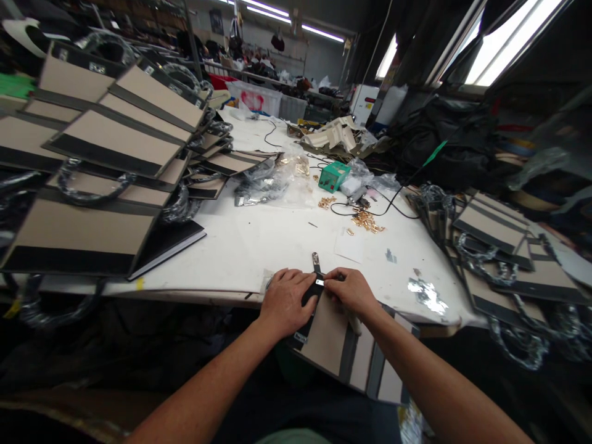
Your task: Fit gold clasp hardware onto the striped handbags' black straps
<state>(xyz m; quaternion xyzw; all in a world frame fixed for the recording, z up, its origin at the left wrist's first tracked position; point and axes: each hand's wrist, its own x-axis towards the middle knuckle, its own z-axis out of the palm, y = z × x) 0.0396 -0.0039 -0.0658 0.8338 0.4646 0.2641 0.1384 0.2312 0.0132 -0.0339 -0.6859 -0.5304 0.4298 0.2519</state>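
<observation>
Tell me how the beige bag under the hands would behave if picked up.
The beige bag probably stays fairly stiff: its panels look flat, like the stacked bags. It overhangs the table edge, so it might slide down if the left hand and right hand release.

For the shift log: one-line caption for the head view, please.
Left hand and right hand pinch a dark strap on a beige-and-black bag at the white table edge.
</observation>
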